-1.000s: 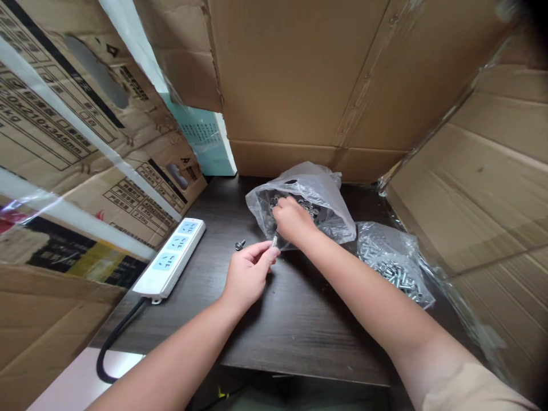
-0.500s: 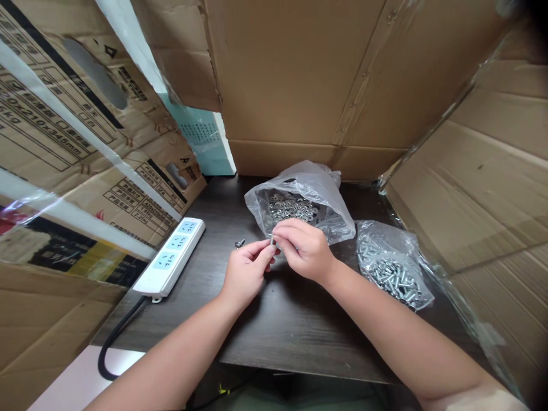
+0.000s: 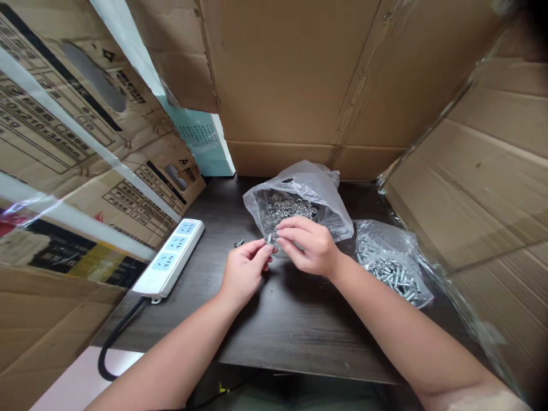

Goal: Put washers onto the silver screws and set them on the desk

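Thumb and fingers of my left hand (image 3: 246, 268) pinch a small silver bolt (image 3: 269, 239), its upper end sticking up above the fingertips. Close beside it, my right hand (image 3: 310, 245) is closed in a pinch on a tiny metal piece that looks like a washer; the fingers partly hide it. Just beyond my hands lies an open plastic bag (image 3: 329, 197) with many loose washers (image 3: 291, 206) inside. Behind my left hand, a small bolt (image 3: 239, 243) rests on the dark table (image 3: 291, 325).
At the right, a clear bag (image 3: 385, 234) holds many silver bolts (image 3: 396, 277). A white power strip (image 3: 171, 257) with a black cable (image 3: 112, 337) lies at the left. Cardboard walls (image 3: 291, 74) enclose the table's back and sides.
My right fingertips have drawn slightly right, away from my left ones, and the bolt's upper end now shows more. The view has shifted slightly.
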The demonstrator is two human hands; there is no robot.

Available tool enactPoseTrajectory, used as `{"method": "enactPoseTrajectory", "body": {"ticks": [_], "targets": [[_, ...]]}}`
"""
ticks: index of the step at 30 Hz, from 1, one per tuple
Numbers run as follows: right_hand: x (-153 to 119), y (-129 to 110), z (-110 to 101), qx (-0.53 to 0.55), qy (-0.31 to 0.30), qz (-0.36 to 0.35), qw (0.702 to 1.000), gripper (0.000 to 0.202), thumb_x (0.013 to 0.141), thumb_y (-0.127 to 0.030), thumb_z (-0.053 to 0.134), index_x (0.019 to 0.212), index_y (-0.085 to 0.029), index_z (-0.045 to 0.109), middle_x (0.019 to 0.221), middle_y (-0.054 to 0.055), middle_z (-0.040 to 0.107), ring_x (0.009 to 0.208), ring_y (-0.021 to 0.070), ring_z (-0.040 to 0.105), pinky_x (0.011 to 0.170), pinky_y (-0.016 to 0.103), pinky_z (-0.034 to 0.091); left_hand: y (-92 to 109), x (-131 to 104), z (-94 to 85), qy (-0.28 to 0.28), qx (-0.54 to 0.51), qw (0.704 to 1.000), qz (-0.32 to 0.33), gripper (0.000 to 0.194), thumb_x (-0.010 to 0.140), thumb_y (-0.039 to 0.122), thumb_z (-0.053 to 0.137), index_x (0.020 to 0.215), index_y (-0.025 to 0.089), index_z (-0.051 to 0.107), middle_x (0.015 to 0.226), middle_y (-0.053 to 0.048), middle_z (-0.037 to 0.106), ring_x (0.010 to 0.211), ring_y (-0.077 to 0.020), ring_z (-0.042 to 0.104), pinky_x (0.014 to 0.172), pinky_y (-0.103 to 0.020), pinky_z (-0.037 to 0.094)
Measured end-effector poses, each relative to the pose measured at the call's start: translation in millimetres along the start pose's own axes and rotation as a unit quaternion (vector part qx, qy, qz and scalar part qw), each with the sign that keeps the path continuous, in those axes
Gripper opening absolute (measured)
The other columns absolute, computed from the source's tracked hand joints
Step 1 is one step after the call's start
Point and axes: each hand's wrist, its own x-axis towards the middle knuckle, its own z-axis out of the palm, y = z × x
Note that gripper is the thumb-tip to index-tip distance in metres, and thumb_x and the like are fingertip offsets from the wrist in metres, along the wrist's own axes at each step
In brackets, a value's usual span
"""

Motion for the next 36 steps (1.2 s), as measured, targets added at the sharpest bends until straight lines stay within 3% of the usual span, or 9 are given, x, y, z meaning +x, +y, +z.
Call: {"method": "enactPoseTrajectory", "body": {"ticks": [3, 4, 7, 11, 19, 25, 29, 32, 36], "targets": [[3.9, 9.5, -6.3, -0.007, 0.045, 0.091, 0.995, 0.011, 0.090, -0.015, 0.057, 0.085, -0.015, 0.067, 0.088, 0.009, 0.069, 0.084, 0.0161, 0.065, 0.079, 0.030, 0.055, 0.2, 0.0, 0.2, 0.002, 0.005, 1.000, -0.014, 0.031, 0.075, 0.039, 0.070, 0.083, 0.010, 0.072, 0.062, 0.001, 0.059, 0.055, -0.0049, 0.049, 0.055, -0.016, 0.041], [5.0, 14.4, -6.5, -0.029, 0.030, 0.141, 0.989, 0.015, 0.091, -0.016, 0.055, 0.083, -0.015, 0.067, 0.086, 0.009, 0.069, 0.083, 0.0158, 0.064, 0.079, 0.030, 0.054, 0.3, -0.2, 0.3, 0.002, 0.008, 1.000, -0.017, 0.031, 0.075, 0.040, 0.070, 0.083, 0.010, 0.072, 0.062, 0.001, 0.059, 0.055, -0.0049, 0.049, 0.054, -0.016, 0.040], [6.5, 30.1, 0.5, -0.116, -0.137, 0.281, 0.943, 0.019, 0.094, -0.019, 0.052, 0.092, -0.015, 0.070, 0.096, 0.008, 0.070, 0.090, 0.0162, 0.064, 0.086, 0.028, 0.050, 1.5, -1.5, 0.9, -0.008, 0.025, 0.999, -0.021, 0.033, 0.074, 0.041, 0.070, 0.083, 0.010, 0.074, 0.063, 0.000, 0.060, 0.056, -0.0051, 0.050, 0.055, -0.017, 0.041], [5.9, 42.3, 20.4, -0.139, -0.253, 0.307, 0.907, 0.018, 0.090, -0.019, 0.056, 0.094, -0.016, 0.073, 0.099, 0.009, 0.069, 0.094, 0.0190, 0.064, 0.087, 0.028, 0.047, 3.6, -3.8, 2.7, -0.025, 0.041, 0.999, -0.025, 0.036, 0.072, 0.042, 0.071, 0.087, 0.009, 0.075, 0.065, -0.001, 0.062, 0.056, -0.0059, 0.050, 0.056, -0.018, 0.041], [7.6, 42.8, 33.5, -0.173, -0.340, 0.329, 0.864, 0.021, 0.092, -0.029, 0.054, 0.094, -0.017, 0.072, 0.101, 0.011, 0.062, 0.088, 0.0197, 0.062, 0.077, 0.028, 0.044, 5.0, -7.2, 6.0, -0.059, 0.041, 0.997, -0.031, 0.038, 0.072, 0.042, 0.070, 0.091, 0.010, 0.076, 0.064, -0.002, 0.060, 0.057, -0.0066, 0.048, 0.056, -0.019, 0.039], [6.4, 42.5, 32.6, -0.177, -0.360, 0.327, 0.856, 0.022, 0.093, -0.028, 0.053, 0.099, -0.020, 0.073, 0.101, 0.010, 0.062, 0.090, 0.0197, 0.062, 0.075, 0.027, 0.044, 2.6, -7.2, 6.0, -0.072, 0.038, 0.997, -0.013, 0.034, 0.073, 0.041, 0.070, 0.087, 0.011, 0.076, 0.066, -0.003, 0.063, 0.059, -0.0076, 0.048, 0.056, -0.019, 0.039], [4.2, 42.7, 34.3, -0.171, -0.352, 0.324, 0.861, 0.022, 0.093, -0.026, 0.053, 0.091, -0.018, 0.073, 0.099, 0.010, 0.063, 0.090, 0.0197, 0.062, 0.076, 0.027, 0.044, 1.9, -6.7, 5.7, -0.074, 0.044, 0.996, -0.015, 0.034, 0.074, 0.041, 0.069, 0.087, 0.011, 0.076, 0.068, -0.004, 0.064, 0.059, -0.0076, 0.048, 0.056, -0.019, 0.039], [4.1, 42.8, 34.4, -0.165, -0.326, 0.327, 0.871, 0.021, 0.093, -0.024, 0.053, 0.089, -0.016, 0.072, 0.099, 0.012, 0.063, 0.090, 0.0208, 0.062, 0.077, 0.029, 0.046, 1.6, -6.9, 5.8, -0.079, 0.047, 0.996, -0.014, 0.034, 0.074, 0.041, 0.069, 0.088, 0.011, 0.076, 0.068, -0.004, 0.064, 0.060, -0.0080, 0.049, 0.057, -0.019, 0.040], [10.3, 36.7, 27.1, -0.149, -0.255, 0.323, 0.899, 0.022, 0.095, -0.023, 0.052, 0.102, -0.015, 0.070, 0.108, 0.011, 0.064, 0.099, 0.0201, 0.062, 0.087, 0.031, 0.047, -0.5, -7.0, 6.2, -0.073, 0.054, 0.996, -0.019, 0.033, 0.075, 0.039, 0.068, 0.089, 0.011, 0.076, 0.071, -0.005, 0.066, 0.061, -0.0084, 0.049, 0.057, -0.019, 0.040]]}}
